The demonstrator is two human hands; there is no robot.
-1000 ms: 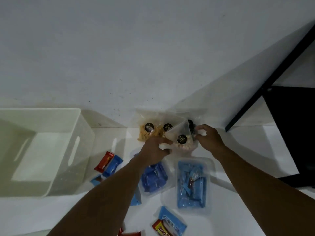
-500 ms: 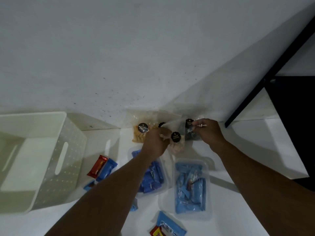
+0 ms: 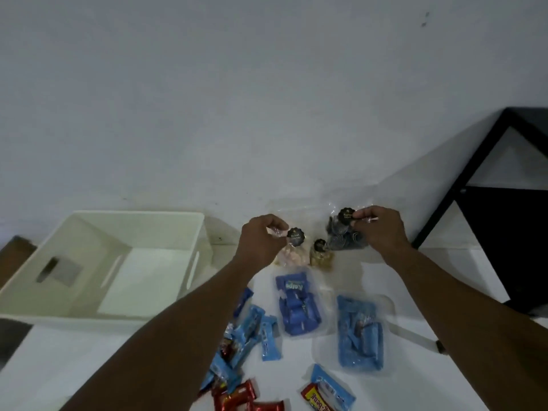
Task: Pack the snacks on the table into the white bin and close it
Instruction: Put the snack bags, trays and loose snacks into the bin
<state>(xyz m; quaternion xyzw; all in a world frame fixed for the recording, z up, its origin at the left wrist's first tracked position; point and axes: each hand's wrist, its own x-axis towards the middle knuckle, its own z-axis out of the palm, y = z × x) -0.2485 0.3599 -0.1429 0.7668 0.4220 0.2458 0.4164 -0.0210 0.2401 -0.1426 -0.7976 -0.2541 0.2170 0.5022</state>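
The white bin point(image 3: 133, 215) is standing open-topped on the far left of the table point(image 3: 74, 366). It is a deep, rectangular tub with slot handles cut into its walls.

To its right, three small clear bags, each sealed with a round black label, are sitting together at the far edge by the wall. The left hand point(image 3: 261, 241) is pinching the top of the pale snack bag point(image 3: 292, 258). The right hand point(image 3: 381, 229) is pinching the top of the dark cookie bag point(image 3: 344, 243), fingers curled tight round the plastic. The golden snack bag point(image 3: 321, 258) is leaning between them, touching both.

Nearer, two clear packs of blue sachets are lying flat: a darker one point(image 3: 299, 310) and, to its right, a lighter one point(image 3: 360, 333). Loose blue sachets point(image 3: 252, 330) are piling up to the left of these, partly hidden under the left forearm, so their number cannot be told. Red wrappers point(image 3: 237, 396) are lying at the near edge, with a yellow-and-red bar point(image 3: 314, 399) overlapping a blue packet point(image 3: 333, 387) just to the right.
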